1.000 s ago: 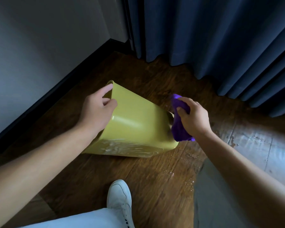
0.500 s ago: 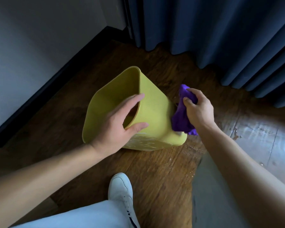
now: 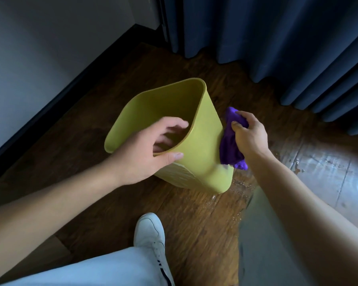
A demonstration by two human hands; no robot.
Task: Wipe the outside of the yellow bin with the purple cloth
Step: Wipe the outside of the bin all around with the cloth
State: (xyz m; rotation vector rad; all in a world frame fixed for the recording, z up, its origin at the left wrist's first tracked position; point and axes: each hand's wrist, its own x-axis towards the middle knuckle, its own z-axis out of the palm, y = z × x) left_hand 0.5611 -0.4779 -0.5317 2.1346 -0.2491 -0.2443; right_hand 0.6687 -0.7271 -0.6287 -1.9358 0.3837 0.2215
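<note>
Dark wood floor (image 3: 103,203), yellow bin (image 3: 203,153), white shoe (image 3: 151,234), water drops (image 3: 239,185)

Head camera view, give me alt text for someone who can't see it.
A person's right hand presses a purple cloth against the side of a tilted yellow bin, while the left hand grips its rim, on a wooden floor beside blue curtains.

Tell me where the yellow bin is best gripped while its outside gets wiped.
Probably at the near rim, from above on the person's side. The yellow bin stands tilted with its mouth open toward the camera, so the thin wall can be pinched, thumb outside and fingers inside, as the left hand does. That leaves the right wall free for the purple cloth.
</note>
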